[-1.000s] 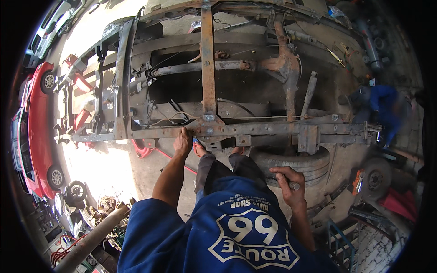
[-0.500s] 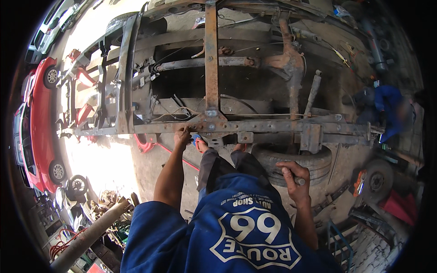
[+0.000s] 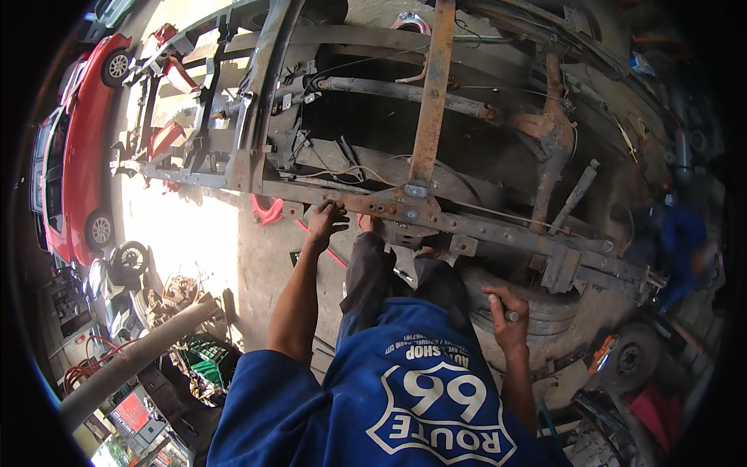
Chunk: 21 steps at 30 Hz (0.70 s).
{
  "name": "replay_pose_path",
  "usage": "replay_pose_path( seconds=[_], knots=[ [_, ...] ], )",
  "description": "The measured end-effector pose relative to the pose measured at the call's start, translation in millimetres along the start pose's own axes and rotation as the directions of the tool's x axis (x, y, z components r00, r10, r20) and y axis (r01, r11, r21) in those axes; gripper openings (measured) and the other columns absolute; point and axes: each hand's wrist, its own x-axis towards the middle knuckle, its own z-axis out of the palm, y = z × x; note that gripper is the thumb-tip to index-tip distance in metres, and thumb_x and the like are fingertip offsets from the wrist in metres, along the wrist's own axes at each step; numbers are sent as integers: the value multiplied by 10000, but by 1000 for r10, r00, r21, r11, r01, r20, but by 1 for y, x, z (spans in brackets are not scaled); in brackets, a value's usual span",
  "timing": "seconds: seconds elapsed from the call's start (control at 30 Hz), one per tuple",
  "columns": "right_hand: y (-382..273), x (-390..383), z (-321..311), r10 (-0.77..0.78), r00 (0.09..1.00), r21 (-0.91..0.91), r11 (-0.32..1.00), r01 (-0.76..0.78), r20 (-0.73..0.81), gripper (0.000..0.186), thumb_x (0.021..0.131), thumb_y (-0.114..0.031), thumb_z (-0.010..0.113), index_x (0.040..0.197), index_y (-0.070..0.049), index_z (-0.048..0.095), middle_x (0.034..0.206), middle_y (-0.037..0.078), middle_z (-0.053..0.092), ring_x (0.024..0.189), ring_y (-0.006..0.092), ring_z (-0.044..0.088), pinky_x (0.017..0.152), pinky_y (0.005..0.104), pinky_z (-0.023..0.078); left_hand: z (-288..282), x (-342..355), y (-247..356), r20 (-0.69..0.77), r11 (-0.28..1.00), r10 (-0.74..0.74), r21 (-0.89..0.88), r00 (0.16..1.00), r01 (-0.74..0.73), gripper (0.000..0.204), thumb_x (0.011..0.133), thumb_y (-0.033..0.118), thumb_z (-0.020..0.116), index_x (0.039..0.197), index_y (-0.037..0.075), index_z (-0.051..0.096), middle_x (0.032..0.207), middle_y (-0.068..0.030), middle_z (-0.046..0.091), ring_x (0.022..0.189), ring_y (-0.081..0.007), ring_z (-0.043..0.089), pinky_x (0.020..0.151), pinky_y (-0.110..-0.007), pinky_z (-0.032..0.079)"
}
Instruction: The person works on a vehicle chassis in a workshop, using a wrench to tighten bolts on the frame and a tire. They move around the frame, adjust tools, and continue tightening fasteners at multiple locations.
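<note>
A rusty vehicle chassis rail (image 3: 475, 222) runs across the view in front of my legs, joined by a rusty crossmember (image 3: 429, 117). My left hand (image 3: 327, 222) is at the rail left of that joint, fingertips curled against it; whatever they pinch is too small to make out. My right hand (image 3: 507, 319) is lower right, above a large tire (image 3: 548, 311), closed around a short cylindrical metal tool (image 3: 511, 316) whose far end is hidden. An axle (image 3: 557, 136) and driveshaft (image 3: 393, 93) lie within the chassis.
A red car (image 3: 78, 179) stands at left beside a loose wheel (image 3: 131, 260). A metal pipe (image 3: 140, 354) and piled parts (image 3: 194, 366) are lower left. A person in blue (image 3: 685, 233) is at the far right, near another wheel (image 3: 626, 358).
My view has swung, so the chassis now slopes down to the right. My left hand has shifted slightly along the rail; my right hand still grips the tool.
</note>
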Motion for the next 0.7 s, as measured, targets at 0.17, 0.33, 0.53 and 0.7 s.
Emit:
replay_pose_path(
  seconds=[0.17,0.33,0.53,0.7],
  knots=[
    [-8,7,51,69,998,-74,995,-69,-3,164,914,-3,567,1012,-23,697,895,122,718,793,202,700,709,291,508,-6,84,50,147,693,220,673,965,-260,390,925,332,612,1085,-21,659,1041,-177,707,955,-283,692,806,-383,546],
    [-28,-7,116,207,972,-18,977,-210,-109,167,923,-5,569,1031,-5,696,903,120,719,779,165,677,707,287,502,11,154,65,602,266,47,762,797,-591,275,823,250,644,1032,90,720,936,-178,719,906,-350,693,817,-408,540],
    [-27,-21,181,516,855,22,856,-516,-46,178,948,-67,567,1048,10,693,911,111,714,836,144,651,745,289,497,21,195,60,864,123,-65,504,500,-855,278,745,151,584,980,168,732,890,-145,702,849,-353,686,745,-441,546],
    [-22,-30,204,615,786,70,788,-611,-61,190,957,-104,569,1050,7,693,929,117,717,869,156,655,760,300,498,41,199,39,982,64,-39,187,185,-980,137,767,110,583,825,121,706,947,-82,657,856,-315,687,748,-407,564]
  ],
)
